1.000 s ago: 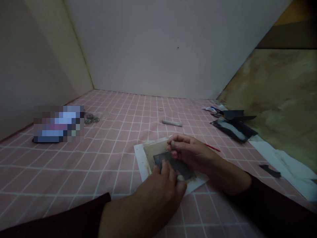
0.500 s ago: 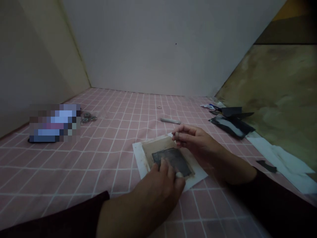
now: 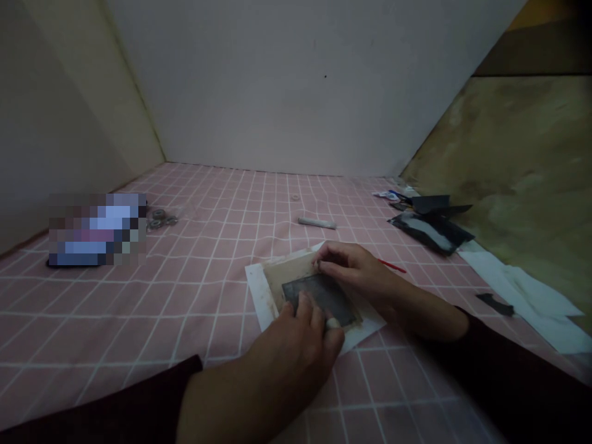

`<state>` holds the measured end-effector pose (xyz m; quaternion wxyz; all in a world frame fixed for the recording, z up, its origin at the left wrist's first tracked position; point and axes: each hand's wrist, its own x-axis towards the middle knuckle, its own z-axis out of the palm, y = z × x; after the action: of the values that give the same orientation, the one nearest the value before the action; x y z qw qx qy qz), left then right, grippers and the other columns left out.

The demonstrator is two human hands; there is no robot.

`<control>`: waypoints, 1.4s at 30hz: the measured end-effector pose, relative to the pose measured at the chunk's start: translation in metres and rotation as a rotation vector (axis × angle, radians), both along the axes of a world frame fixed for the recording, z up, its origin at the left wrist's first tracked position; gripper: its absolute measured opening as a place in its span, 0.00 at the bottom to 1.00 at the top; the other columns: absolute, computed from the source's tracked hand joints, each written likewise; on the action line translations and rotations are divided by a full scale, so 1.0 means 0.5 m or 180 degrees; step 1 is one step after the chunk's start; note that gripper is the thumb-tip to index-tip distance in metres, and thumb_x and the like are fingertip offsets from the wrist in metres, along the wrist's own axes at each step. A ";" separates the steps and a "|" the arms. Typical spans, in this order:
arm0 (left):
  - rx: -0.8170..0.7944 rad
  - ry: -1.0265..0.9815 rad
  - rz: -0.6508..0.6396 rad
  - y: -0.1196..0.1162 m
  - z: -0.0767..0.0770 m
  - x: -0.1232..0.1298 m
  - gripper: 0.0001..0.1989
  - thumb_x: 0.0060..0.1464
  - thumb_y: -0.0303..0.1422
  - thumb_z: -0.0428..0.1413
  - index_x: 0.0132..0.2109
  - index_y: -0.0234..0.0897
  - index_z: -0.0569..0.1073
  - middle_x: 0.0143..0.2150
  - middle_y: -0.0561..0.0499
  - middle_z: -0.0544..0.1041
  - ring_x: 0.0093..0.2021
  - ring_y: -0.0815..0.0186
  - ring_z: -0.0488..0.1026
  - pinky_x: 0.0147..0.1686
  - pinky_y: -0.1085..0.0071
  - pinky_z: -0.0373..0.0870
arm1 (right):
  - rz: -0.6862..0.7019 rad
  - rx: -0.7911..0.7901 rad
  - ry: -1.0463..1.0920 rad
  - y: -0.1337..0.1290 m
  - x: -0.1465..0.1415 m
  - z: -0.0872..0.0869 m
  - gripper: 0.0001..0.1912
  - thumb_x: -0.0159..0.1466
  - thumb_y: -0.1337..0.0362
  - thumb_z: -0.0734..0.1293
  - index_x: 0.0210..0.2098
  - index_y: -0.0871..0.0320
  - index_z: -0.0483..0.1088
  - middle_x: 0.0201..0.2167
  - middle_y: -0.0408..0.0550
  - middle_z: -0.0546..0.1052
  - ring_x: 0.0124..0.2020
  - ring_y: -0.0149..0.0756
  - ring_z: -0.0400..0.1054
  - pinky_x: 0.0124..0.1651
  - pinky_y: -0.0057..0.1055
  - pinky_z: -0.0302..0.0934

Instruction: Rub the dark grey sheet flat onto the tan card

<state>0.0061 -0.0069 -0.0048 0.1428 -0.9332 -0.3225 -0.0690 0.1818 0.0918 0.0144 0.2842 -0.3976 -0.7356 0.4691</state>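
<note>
My left hand (image 3: pixel 300 351) rests palm down with its fingers outstretched on a dark grey rectangular sheet (image 3: pixel 330 296) that looks like sandpaper. A pale, rounded bit (image 3: pixel 332 324) shows by its forefinger and thumb; I cannot tell what it is. The dark sheet lies on a stained beige patch on white paper (image 3: pixel 254 287). My right hand (image 3: pixel 354 265) is over the paper's far side, thumb and finger pinched on a small round piece (image 3: pixel 317 265), mostly hidden by the fingertips. Behind the right wrist a thin red stick (image 3: pixel 392 266) pokes out.
A grey-white rod (image 3: pixel 317 222) and a small pale ring (image 3: pixel 295 197) lie beyond the paper. At left are a blurred-out phone (image 3: pixel 97 231) and several grey rings (image 3: pixel 158 216). Black packets (image 3: pixel 432 228), white sheets (image 3: pixel 527 290) and a dark curved piece (image 3: pixel 494 304) lie at right.
My right hand has come down and slightly left toward the dark sheet with the small round piece. The red stick now shows behind it. My left hand has stayed on the sheet.
</note>
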 end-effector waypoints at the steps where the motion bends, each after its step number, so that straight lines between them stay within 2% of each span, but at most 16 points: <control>1: -0.0007 0.0011 -0.0008 0.000 0.001 -0.001 0.10 0.62 0.30 0.46 0.47 0.33 0.68 0.46 0.35 0.77 0.50 0.49 0.73 0.42 0.55 0.74 | 0.0003 0.0099 -0.0111 0.000 0.000 0.000 0.04 0.62 0.64 0.66 0.31 0.57 0.71 0.29 0.43 0.71 0.32 0.33 0.64 0.35 0.31 0.57; 6: 0.0011 0.0007 0.0012 0.000 0.000 -0.003 0.13 0.62 0.28 0.45 0.50 0.30 0.67 0.46 0.34 0.76 0.50 0.48 0.73 0.41 0.57 0.74 | 0.0013 0.0499 -0.0532 0.000 0.000 0.001 0.04 0.62 0.66 0.64 0.31 0.57 0.71 0.28 0.43 0.71 0.31 0.33 0.64 0.34 0.31 0.56; 11: 0.0041 -0.0062 -0.0024 0.001 -0.005 -0.003 0.13 0.62 0.29 0.45 0.49 0.30 0.68 0.47 0.33 0.76 0.52 0.45 0.72 0.38 0.57 0.75 | -0.0141 0.0736 -0.0596 -0.002 -0.004 0.002 0.04 0.60 0.69 0.63 0.33 0.56 0.70 0.27 0.42 0.71 0.29 0.32 0.63 0.32 0.30 0.56; 13: 0.0044 -0.0083 -0.0015 0.001 -0.004 -0.002 0.12 0.62 0.28 0.44 0.49 0.31 0.68 0.46 0.33 0.76 0.51 0.45 0.72 0.38 0.57 0.75 | -0.0166 0.0567 -0.0473 -0.003 -0.006 0.001 0.04 0.59 0.69 0.64 0.34 0.56 0.70 0.26 0.42 0.70 0.28 0.32 0.62 0.31 0.30 0.55; 19: 0.0085 -0.0116 0.0000 0.002 0.001 0.003 0.09 0.62 0.29 0.45 0.43 0.32 0.68 0.48 0.33 0.76 0.49 0.46 0.74 0.36 0.57 0.75 | 0.0001 -0.0581 0.0364 -0.008 -0.011 0.007 0.04 0.58 0.65 0.68 0.35 0.57 0.71 0.28 0.42 0.71 0.30 0.31 0.65 0.35 0.30 0.58; 23: 0.0073 -0.0128 -0.0018 0.002 0.000 0.004 0.08 0.63 0.29 0.44 0.43 0.33 0.67 0.47 0.34 0.77 0.49 0.46 0.74 0.38 0.57 0.75 | -0.0094 -0.0854 0.0540 -0.014 -0.013 0.013 0.05 0.59 0.63 0.69 0.34 0.58 0.71 0.28 0.42 0.72 0.30 0.30 0.65 0.37 0.30 0.57; 27: 0.0060 -0.0063 0.0002 -0.003 -0.008 0.002 0.08 0.62 0.29 0.45 0.44 0.33 0.67 0.46 0.35 0.76 0.50 0.46 0.73 0.40 0.56 0.74 | -0.0039 -0.1021 0.0617 -0.013 -0.010 0.009 0.06 0.59 0.62 0.70 0.35 0.57 0.72 0.27 0.40 0.71 0.29 0.29 0.64 0.36 0.29 0.57; 32: 0.0044 0.0011 -0.0059 -0.005 -0.007 -0.001 0.09 0.61 0.30 0.46 0.45 0.32 0.67 0.45 0.34 0.75 0.49 0.45 0.72 0.37 0.56 0.73 | -0.0001 -0.1147 0.0730 -0.013 -0.005 0.005 0.09 0.60 0.60 0.71 0.36 0.57 0.71 0.28 0.40 0.70 0.28 0.27 0.63 0.33 0.27 0.56; 38: -0.0047 0.0013 -0.0026 -0.011 0.012 -0.006 0.11 0.61 0.26 0.42 0.46 0.31 0.67 0.45 0.34 0.76 0.49 0.48 0.73 0.38 0.57 0.73 | -0.0258 -0.0756 0.0512 -0.009 -0.008 0.009 0.08 0.61 0.59 0.70 0.36 0.56 0.71 0.31 0.42 0.71 0.30 0.30 0.66 0.35 0.31 0.59; 42: -0.0056 -0.0051 -0.0012 -0.014 0.019 -0.008 0.10 0.62 0.27 0.43 0.44 0.32 0.67 0.43 0.35 0.76 0.50 0.47 0.73 0.38 0.57 0.73 | -0.0142 -0.0589 0.0329 -0.002 -0.017 0.014 0.07 0.60 0.60 0.69 0.35 0.55 0.70 0.34 0.45 0.73 0.32 0.32 0.67 0.36 0.32 0.61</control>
<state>0.0022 -0.0140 0.0047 0.1318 -0.9344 -0.3225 -0.0740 0.1735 0.0910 0.0213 0.2942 -0.4137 -0.6645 0.5485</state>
